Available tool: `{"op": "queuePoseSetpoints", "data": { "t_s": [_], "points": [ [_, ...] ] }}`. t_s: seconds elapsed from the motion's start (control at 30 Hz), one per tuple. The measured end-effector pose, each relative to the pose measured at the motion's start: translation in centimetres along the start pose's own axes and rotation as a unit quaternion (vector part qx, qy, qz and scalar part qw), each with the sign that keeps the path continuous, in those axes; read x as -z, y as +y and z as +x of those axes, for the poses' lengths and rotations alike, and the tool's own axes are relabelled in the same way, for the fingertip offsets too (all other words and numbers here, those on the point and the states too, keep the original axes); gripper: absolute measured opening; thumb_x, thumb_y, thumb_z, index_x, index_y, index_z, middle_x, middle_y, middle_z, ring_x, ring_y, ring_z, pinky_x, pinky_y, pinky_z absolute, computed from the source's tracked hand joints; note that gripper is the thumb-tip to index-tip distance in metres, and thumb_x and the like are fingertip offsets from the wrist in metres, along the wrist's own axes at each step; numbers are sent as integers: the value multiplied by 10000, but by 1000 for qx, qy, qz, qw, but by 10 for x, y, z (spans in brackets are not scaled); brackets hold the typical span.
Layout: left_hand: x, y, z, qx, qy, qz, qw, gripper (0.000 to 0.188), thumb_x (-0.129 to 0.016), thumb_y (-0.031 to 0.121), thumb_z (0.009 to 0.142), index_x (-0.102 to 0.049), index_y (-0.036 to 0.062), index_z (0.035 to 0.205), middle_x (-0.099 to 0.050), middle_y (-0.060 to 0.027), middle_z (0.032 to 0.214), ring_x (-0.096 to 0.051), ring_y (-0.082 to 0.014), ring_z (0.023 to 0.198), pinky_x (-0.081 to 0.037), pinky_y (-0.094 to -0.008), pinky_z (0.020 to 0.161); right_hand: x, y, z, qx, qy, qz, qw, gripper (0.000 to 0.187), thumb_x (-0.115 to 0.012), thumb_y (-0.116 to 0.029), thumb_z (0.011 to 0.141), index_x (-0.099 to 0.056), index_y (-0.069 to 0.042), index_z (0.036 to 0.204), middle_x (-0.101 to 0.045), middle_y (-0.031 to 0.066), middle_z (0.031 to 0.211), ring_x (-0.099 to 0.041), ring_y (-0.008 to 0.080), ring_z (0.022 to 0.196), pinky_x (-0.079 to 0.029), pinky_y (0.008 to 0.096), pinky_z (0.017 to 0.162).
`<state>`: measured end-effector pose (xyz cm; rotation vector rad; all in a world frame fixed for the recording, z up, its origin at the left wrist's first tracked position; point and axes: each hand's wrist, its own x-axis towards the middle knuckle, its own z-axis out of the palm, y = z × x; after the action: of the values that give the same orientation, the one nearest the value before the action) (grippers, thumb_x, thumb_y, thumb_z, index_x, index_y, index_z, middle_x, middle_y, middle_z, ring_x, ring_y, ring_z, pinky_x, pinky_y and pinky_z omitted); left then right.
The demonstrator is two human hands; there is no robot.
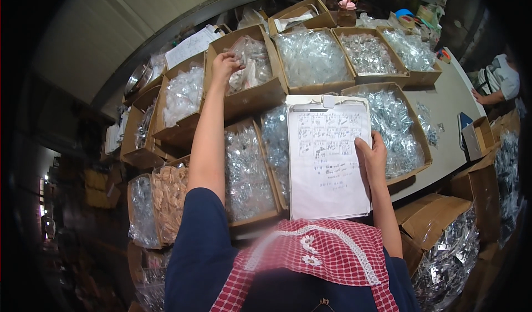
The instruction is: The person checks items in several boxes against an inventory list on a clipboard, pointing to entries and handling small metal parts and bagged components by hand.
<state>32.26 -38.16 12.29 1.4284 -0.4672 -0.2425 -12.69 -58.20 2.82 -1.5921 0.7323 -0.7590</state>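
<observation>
My right hand [374,152] grips the right edge of a clipboard [327,100], its thumb lying on the front. White sheets [327,195] with small drawings and handwriting are clamped to the board, and a pen [310,110] lies under the clip. My left arm is stretched forward. At its end my left hand [225,68] is over the left side of a cardboard box [257,94] of clear plastic bags [252,57]. Its fingers are bent together beside the bags; whatever is between them is hidden.
Open boxes surround me, holding clear bags [313,57], small metal parts [388,123] and tan pieces [170,195]. More boxes [435,218] stand at the lower right. A pink-lidded jar [347,13] is at the back. Another person's hand [487,97] rests near the table's right edge.
</observation>
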Motion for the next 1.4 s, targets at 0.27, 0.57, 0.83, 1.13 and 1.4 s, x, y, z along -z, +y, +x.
{"op": "queuePoseSetpoints", "data": {
  "t_s": [0.27,0.57,0.83,1.13,1.4],
  "points": [
    [-2,-3,5,-46,14,-1,999,471,-619,-147,734,-490,-94,1184,-668,-206,1031,-689,-279,869,-632,-382,743,1,-8,-3,-7,7,7,1000,487,-736,-223,820,-601,83,1174,-718,203,1022,-687,226,921,-529,324,822],
    [14,8,-6,-35,-11,-59,998,428,-650,-62,783,-549,-58,1199,-658,-140,1036,-669,-235,919,-580,-342,817,-6,13,3,5,-9,96,995,391,-649,-177,817,-623,57,1129,-704,181,990,-648,210,882,-508,329,806],
    [-31,68,-101,148,-153,-151,965,284,-627,-34,831,-563,-27,1108,-619,-74,983,-621,-168,904,-512,-274,894,4,-5,0,-15,-14,1,1000,384,-622,-128,849,-589,87,1165,-674,137,1034,-621,163,909,-491,274,816],
    [-72,69,-176,264,-208,-223,915,453,-691,-5,832,-571,-66,1264,-669,-65,960,-640,-121,838,-561,-288,819,1,-3,1,0,-6,-11,1000,446,-695,-238,826,-609,79,1128,-714,240,990,-703,288,907,-530,362,821],
    [-105,66,-213,266,-164,-176,934,351,-734,52,841,-610,26,1169,-695,-63,947,-613,-74,686,-526,-279,865,3,-4,3,-7,-25,8,1000,437,-699,-220,828,-608,87,1125,-714,223,1003,-692,249,911,-528,343,820]
  ]
}}
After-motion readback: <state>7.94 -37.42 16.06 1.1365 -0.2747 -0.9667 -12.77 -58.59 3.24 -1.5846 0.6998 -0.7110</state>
